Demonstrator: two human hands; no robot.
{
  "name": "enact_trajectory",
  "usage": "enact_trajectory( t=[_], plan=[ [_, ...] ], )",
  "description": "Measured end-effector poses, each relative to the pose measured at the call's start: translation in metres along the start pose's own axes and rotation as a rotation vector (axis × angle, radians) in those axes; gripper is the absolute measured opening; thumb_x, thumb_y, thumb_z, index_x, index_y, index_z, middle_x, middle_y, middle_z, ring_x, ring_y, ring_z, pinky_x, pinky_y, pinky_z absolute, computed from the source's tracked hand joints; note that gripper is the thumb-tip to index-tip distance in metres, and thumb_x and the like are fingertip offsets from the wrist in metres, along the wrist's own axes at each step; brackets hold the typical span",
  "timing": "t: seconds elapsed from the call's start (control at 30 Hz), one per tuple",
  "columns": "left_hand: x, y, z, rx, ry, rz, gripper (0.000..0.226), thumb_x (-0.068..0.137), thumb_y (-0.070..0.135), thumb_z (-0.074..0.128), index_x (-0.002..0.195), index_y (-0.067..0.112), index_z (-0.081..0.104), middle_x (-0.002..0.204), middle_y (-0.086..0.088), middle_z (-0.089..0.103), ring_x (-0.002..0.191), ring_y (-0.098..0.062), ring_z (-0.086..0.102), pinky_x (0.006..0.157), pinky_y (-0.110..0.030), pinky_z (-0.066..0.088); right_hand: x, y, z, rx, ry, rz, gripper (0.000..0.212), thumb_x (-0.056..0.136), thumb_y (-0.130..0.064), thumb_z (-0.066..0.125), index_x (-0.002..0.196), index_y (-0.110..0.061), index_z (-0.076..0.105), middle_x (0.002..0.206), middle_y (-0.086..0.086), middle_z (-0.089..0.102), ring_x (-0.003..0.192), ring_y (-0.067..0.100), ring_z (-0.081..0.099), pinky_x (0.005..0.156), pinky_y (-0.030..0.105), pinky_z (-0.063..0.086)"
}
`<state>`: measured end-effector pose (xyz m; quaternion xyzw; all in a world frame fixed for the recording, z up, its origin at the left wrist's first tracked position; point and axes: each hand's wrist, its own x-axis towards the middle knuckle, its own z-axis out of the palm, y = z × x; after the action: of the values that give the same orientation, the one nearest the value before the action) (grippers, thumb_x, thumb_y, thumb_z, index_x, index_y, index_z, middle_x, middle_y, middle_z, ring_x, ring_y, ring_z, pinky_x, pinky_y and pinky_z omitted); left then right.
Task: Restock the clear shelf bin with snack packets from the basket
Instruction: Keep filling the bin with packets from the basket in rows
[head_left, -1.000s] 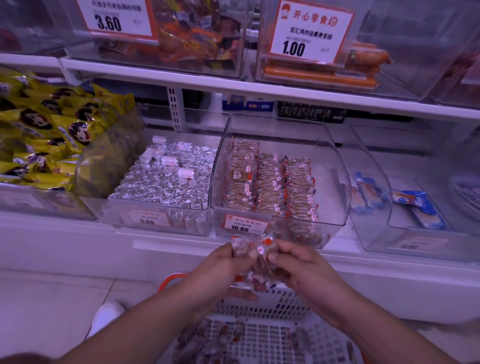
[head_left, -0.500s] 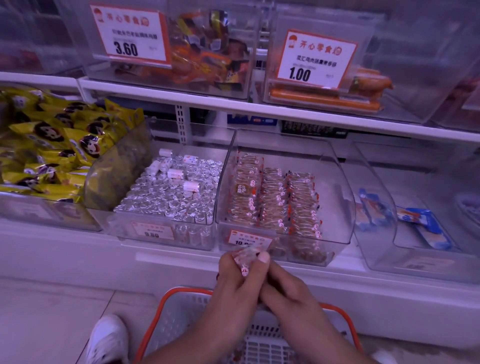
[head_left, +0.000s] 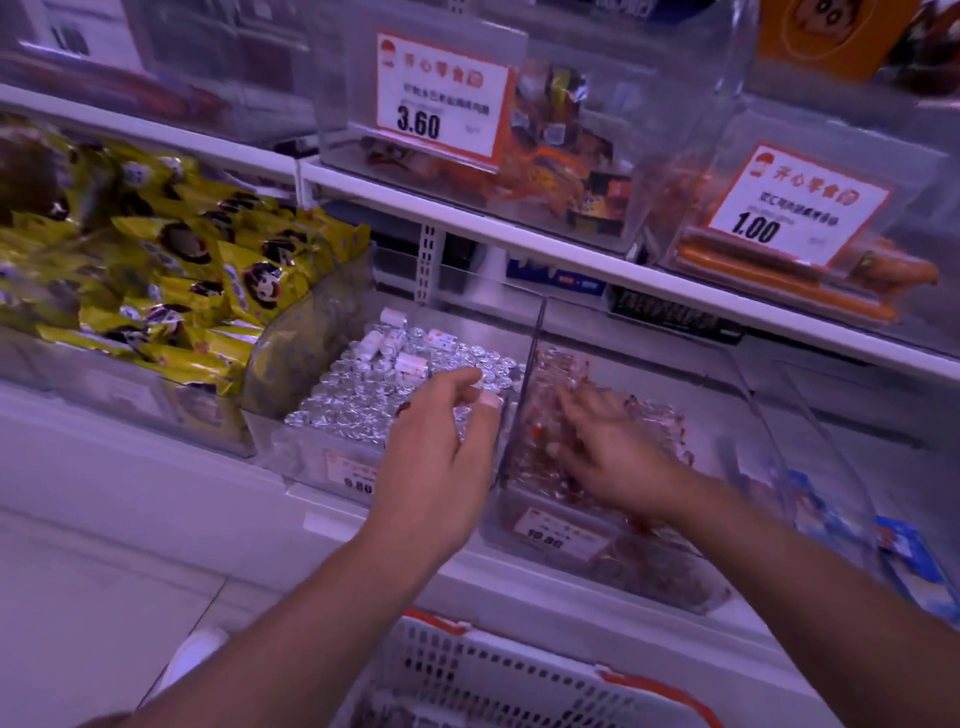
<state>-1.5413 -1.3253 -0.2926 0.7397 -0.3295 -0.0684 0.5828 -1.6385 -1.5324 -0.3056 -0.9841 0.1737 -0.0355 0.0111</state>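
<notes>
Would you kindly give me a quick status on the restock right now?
Right hand inside the clear bin, among the snack packets; grip blurred. Left hand loosely curled, empty, over the foil-sweets bin. Basket below. Nothing blocking.

Both bare forearms reach forward and up from the lower edge of the view. The left hand (head_left: 436, 457) is raised with its back to the camera, fingers loosely curved and slightly spread, thumb out to the right, holding nothing visible. The right hand (head_left: 608, 452) stretches further forward, palm down, fingers extended and spread; motion blur hides whether it grips anything.
</notes>
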Motion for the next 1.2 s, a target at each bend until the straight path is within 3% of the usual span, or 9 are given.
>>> enact_trajectory(
  t=[0.1,0.2,0.63,0.77,0.87,0.93,1.0,1.13,1.2],
  plan=[
    [0.004,-0.006,-0.003,0.036,-0.023,-0.004,0.051,0.091,0.053,0.038,0.135,0.031,0.050,0.120,0.015,0.058,0.111,-0.007,0.054,0.101,-0.040,0.044,0.010,0.007,0.031,-0.115,-0.119,0.010,0.073,0.102,-0.046,0.033,0.157,-0.016,-0.005,0.166,0.005,-0.001,0.151,0.028,-0.006,0.121,0.039,-0.003],
    [0.007,-0.009,-0.006,0.073,-0.032,-0.013,0.051,0.093,0.053,0.039,0.137,0.030,0.049,0.125,0.012,0.058,0.112,-0.011,0.055,0.101,-0.039,0.043,0.017,0.010,0.039,-0.045,-0.183,0.033,0.073,0.103,-0.048,0.026,0.155,-0.014,-0.013,0.163,0.006,-0.017,0.149,0.028,-0.020,0.122,0.043,-0.008],
    [-0.002,-0.011,0.001,0.177,-0.140,0.005,0.041,0.100,0.036,0.048,0.139,0.024,0.050,0.141,0.004,0.051,0.127,-0.017,0.049,0.107,-0.038,0.040,0.012,0.009,0.014,0.016,-0.155,0.090,0.095,0.091,-0.063,0.046,0.156,-0.019,-0.008,0.165,0.006,-0.009,0.151,0.025,-0.011,0.123,0.050,0.002],
    [-0.013,-0.014,-0.008,0.114,-0.034,0.131,0.030,0.101,0.029,0.048,0.130,0.024,0.057,0.129,0.007,0.057,0.120,-0.011,0.052,0.101,-0.031,0.042,-0.016,0.000,-0.013,0.196,0.146,0.078,0.074,0.095,-0.038,0.059,0.155,-0.018,0.023,0.162,0.013,0.021,0.150,0.026,0.016,0.121,0.032,0.012],
    [-0.028,-0.024,-0.017,0.092,0.054,0.363,0.022,0.098,0.018,0.048,0.113,0.018,0.064,0.107,0.004,0.063,0.101,-0.012,0.058,0.086,-0.026,0.043,-0.062,-0.016,-0.019,0.350,0.628,0.024,0.039,0.093,-0.012,0.058,0.132,-0.007,0.056,0.130,0.005,0.056,0.124,0.018,0.052,0.108,0.018,0.033],
    [-0.048,-0.049,-0.015,0.149,-0.065,0.464,0.021,0.096,0.016,0.046,0.104,0.016,0.065,0.096,0.005,0.063,0.090,-0.014,0.059,0.080,-0.026,0.043,-0.106,-0.042,0.010,0.483,0.745,-0.019,0.026,0.092,-0.009,0.052,0.115,-0.014,0.063,0.108,-0.008,0.059,0.103,0.007,0.058,0.094,0.014,0.039],
    [-0.078,-0.093,-0.008,0.319,-0.385,0.421,0.019,0.094,0.020,0.048,0.103,0.019,0.065,0.097,0.003,0.066,0.090,-0.017,0.060,0.079,-0.029,0.043,-0.150,-0.077,0.067,0.605,0.448,-0.039,0.022,0.093,-0.016,0.050,0.110,-0.019,0.063,0.099,-0.010,0.062,0.094,0.006,0.061,0.086,0.016,0.044],
    [-0.158,-0.209,-0.012,0.741,-1.187,0.002,0.045,0.098,0.025,0.047,0.143,0.019,0.045,0.145,-0.012,0.048,0.122,-0.031,0.056,0.099,-0.033,0.043,-0.209,-0.114,0.226,0.545,-0.780,0.191,0.044,0.094,-0.030,0.057,0.135,-0.016,0.053,0.129,0.010,0.060,0.114,0.023,0.060,0.092,0.021,0.044],
    [-0.187,-0.250,-0.010,0.873,-1.355,-0.114,0.064,0.098,0.029,0.050,0.155,0.014,0.026,0.145,-0.017,0.048,0.121,-0.033,0.055,0.098,-0.038,0.044,-0.226,-0.118,0.289,0.570,-1.017,0.356,0.052,0.093,-0.039,0.060,0.137,-0.011,0.052,0.135,0.016,0.057,0.120,0.028,0.058,0.097,0.029,0.046]
  ],
)
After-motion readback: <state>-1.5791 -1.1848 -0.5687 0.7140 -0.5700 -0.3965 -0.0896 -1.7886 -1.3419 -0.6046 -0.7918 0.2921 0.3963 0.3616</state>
